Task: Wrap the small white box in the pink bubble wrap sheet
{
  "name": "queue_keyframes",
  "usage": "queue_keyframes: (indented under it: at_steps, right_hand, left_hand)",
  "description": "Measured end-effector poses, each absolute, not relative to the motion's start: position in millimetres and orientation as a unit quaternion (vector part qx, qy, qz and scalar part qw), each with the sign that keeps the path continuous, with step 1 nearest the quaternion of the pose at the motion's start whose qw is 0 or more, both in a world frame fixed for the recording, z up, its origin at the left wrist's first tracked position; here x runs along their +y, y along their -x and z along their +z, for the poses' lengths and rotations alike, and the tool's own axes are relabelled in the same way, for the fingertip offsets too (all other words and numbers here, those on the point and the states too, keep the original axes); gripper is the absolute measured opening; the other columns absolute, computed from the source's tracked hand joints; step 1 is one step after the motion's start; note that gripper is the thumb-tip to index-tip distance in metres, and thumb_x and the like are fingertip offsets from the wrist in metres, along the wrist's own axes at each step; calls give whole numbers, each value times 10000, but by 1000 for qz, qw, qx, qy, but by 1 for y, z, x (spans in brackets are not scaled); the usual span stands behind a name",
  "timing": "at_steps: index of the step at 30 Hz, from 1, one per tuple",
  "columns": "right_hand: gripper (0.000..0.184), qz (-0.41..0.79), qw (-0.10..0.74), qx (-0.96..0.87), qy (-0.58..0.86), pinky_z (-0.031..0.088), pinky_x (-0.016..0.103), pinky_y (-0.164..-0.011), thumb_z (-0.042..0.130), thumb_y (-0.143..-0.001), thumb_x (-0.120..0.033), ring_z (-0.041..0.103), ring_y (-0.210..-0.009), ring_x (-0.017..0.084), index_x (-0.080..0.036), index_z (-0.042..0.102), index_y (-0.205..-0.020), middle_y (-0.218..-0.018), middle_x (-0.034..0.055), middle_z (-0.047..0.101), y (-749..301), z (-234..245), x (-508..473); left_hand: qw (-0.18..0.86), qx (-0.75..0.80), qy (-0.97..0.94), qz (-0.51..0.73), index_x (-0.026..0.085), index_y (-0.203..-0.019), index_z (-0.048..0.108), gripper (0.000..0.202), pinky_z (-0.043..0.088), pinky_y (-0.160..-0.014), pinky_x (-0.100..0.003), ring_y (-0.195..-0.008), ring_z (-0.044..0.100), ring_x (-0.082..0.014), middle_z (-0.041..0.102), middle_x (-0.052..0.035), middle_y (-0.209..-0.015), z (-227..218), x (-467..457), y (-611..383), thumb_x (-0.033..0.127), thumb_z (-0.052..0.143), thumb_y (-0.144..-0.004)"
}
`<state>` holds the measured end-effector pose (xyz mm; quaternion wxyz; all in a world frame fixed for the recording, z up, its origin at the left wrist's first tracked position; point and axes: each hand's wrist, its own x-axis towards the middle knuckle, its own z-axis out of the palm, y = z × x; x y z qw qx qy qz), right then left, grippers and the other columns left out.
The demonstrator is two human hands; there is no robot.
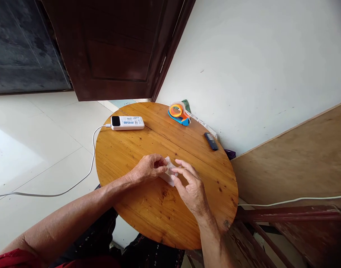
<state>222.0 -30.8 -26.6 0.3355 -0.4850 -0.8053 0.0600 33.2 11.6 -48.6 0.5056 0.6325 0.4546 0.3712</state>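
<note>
A small clear plastic bag (168, 178) lies crumpled between my two hands, low over the round wooden table (148, 208). My left hand (150, 166) pinches its upper left part, fingers curled and thumb pressed in. From the right, my right hand (191, 186) has thumb and index finger close together at the bag's right edge, with a bit of plastic between them. Its other fingers are stretched out and apart. Whether the bag holds anything I cannot make out.
A white device with a dark screen (127, 123) lies at the table's back left, a white cable (93, 156) running from it to the floor. An orange and blue tape dispenser (178, 113) stands at the back. A blurred dark object (211, 141) lies near the right edge, by the wall.
</note>
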Motion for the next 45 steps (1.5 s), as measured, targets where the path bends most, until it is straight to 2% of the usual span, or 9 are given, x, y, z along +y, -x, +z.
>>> queue_keyframes:
  at_steps: [7,10,15,20,24,28,34,37,45]
  right_hand:
    - [164,58,368,-781,501,461,416,-986,480,-966,-240,627,-1147,253,-226,611,-868,-1167,112,691,-216,-23,-21]
    - [146,102,397,-751,517,475,404,-972,481,-959,-283,628,-1143,251,-219,584,-878,-1166,130,681,-219,-19,-5]
    - [217,231,427,-673,558,520,373,-829,499,-940,-389,693,-948,228,-207,601,-879,-1188,116,685,-227,-23,23]
    - [268,290,456,-639,547,518,350,-778,536,-921,-432,702,-877,219,-194,656,-951,-964,73,734,-232,-23,38]
    - [246,285,460,-654,529,509,346,-780,560,-916,-413,695,-864,211,-197,677,-925,-926,58,740,-238,-13,45]
    - [228,300,505,-637,500,509,338,-781,580,-921,-416,698,-855,196,-207,665,-889,-1004,53,733,-238,-13,49]
    - [227,383,576,-563,451,525,340,-800,614,-902,-438,703,-842,184,-220,594,-845,-1049,50,727,-231,-27,47]
    - [248,403,589,-538,448,513,332,-795,616,-897,-462,704,-831,180,-223,579,-844,-1028,50,734,-232,-30,44]
    - [306,344,575,-535,514,502,302,-730,569,-883,-514,694,-857,190,-214,587,-831,-941,66,739,-236,-38,49]
  left_hand:
    - [509,452,-633,369,156,-839,676,106,384,-587,-210,-618,499,-99,596,41,-677,-49,12,-34,191,629,-751]
    - [505,452,-638,366,157,-838,665,106,389,-589,-217,-613,494,-101,590,40,-672,-48,11,-33,178,627,-742]
    - [500,439,-647,372,162,-812,636,91,389,-567,-219,-589,492,-99,560,41,-665,-45,9,-32,165,611,-725]
    - [459,399,-684,402,155,-761,640,75,416,-599,-235,-625,508,-99,575,-3,-797,-42,5,-30,165,583,-712]
    - [425,415,-680,430,163,-745,642,81,444,-644,-263,-678,538,-126,572,-19,-819,-44,6,-27,209,576,-738]
    - [409,467,-638,456,170,-955,664,243,480,-717,-306,-814,590,-184,600,-46,-903,-51,10,-26,320,630,-766]
    - [577,385,-559,454,176,-1390,470,689,470,-945,-409,-1144,581,-287,613,-142,-1248,-63,14,-30,466,683,-803]
    - [633,347,-537,436,178,-1409,447,696,482,-875,-366,-1030,619,-248,656,-115,-1152,-63,13,-32,482,680,-828]
    - [636,419,-507,404,118,-1136,597,496,439,-617,-251,-652,563,-123,642,-7,-788,-46,22,-31,371,721,-728]
